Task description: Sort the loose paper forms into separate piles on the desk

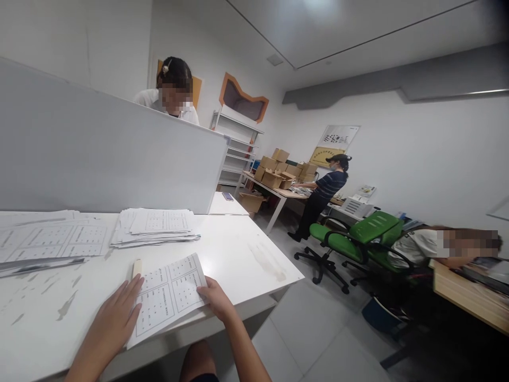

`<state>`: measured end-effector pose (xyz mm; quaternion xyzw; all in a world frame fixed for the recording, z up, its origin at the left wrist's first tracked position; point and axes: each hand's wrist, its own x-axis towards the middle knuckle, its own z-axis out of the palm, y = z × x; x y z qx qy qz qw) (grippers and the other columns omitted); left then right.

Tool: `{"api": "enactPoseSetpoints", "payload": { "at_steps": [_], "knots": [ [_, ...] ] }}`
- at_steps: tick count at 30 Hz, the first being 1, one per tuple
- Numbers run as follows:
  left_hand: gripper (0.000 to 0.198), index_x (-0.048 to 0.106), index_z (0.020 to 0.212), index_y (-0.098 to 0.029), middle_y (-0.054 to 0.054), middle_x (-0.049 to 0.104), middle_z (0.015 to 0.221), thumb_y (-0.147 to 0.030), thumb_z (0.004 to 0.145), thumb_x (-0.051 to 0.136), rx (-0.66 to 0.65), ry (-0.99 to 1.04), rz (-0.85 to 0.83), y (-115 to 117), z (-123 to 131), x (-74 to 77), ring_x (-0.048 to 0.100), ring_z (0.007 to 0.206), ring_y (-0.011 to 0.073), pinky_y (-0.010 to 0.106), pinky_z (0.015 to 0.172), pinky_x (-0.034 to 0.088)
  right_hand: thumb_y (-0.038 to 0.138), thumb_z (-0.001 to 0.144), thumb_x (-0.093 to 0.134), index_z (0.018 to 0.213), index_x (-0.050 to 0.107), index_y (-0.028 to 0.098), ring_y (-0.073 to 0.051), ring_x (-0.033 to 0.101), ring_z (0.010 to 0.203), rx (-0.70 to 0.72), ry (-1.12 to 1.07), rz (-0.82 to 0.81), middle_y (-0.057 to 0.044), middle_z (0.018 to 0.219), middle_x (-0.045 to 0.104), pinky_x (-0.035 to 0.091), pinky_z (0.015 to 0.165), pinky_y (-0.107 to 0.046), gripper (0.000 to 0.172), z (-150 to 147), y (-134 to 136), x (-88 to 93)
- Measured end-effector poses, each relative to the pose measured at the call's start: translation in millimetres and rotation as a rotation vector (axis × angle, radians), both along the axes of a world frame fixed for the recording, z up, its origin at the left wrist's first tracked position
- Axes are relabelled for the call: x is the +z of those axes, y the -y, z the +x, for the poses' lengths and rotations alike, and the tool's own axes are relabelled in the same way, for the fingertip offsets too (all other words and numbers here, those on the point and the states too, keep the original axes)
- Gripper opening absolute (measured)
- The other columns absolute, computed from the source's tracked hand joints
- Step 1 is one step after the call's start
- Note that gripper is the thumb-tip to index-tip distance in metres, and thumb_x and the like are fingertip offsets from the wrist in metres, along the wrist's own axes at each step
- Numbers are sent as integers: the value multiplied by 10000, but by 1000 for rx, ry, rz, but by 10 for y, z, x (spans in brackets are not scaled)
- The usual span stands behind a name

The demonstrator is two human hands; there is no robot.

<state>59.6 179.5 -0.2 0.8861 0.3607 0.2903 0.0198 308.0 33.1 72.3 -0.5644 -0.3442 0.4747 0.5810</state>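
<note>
Here the left hand (115, 318) lies flat, fingers spread, pressing on the near left edge of a printed sheet (167, 297), while the right hand (214, 298) pinches that sheet's right edge, thumb on top and fingers tucked under it. The sheet rests on the white desk (246, 260) directly between the two hands, its near edge hanging slightly past the desk's front edge. It is thin white paper, printed with four boxed grids, and it looks limp enough to buckle if pushed from one side.

Handled well, this would seem to call for the flat left palm to keep the paper pinned while the right hand moves lightly, so the page neither creases nor slides off the edge.

Just beyond the left hand's fingertips a small pale stick-shaped thing (137, 267) lies touching the sheet's far left corner; what it is cannot be told. Further ahead of the hands sits a fanned stack of papers (153, 227) with the same grids, loose and uneven at the edges. To the left of the left hand more printed pages (51, 239) lie flat. The desk surface is smooth, glossy, and scuffed with grey marks.
</note>
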Motion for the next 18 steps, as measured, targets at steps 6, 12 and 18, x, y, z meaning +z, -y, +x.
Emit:
{"api": "enactPoseSetpoints", "payload": {
  "at_steps": [6, 12, 18],
  "knots": [
    [612, 441, 1483, -193, 37, 424, 1539, -430, 935, 306, 9, -11, 18, -14, -4, -16, 420, 1404, 268, 418, 1086, 434, 300, 637, 644, 1026, 692, 168, -240, 635, 926, 1, -5, 32, -51, 949, 716, 445, 909, -368, 414, 13, -22, -63],
    [607, 420, 1496, -194, 30, 411, 1545, -427, 950, 289, 18, -32, 16, -13, -18, -35, 411, 1410, 267, 425, 1087, 439, 296, 648, 645, 1096, 684, 157, -246, 634, 947, 20, -20, 55, -73, 1029, 716, 449, 915, -378, 470, 38, -32, -122],
    [598, 440, 1483, -167, 42, 447, 1520, -384, 941, 307, 24, -10, 72, -38, -30, -33, 423, 1403, 270, 418, 1066, 461, 299, 638, 631, 1098, 691, 161, -255, 639, 912, -5, -19, 26, -71, 1009, 724, 462, 867, -380, 485, 24, -52, -150]
  ]
}}
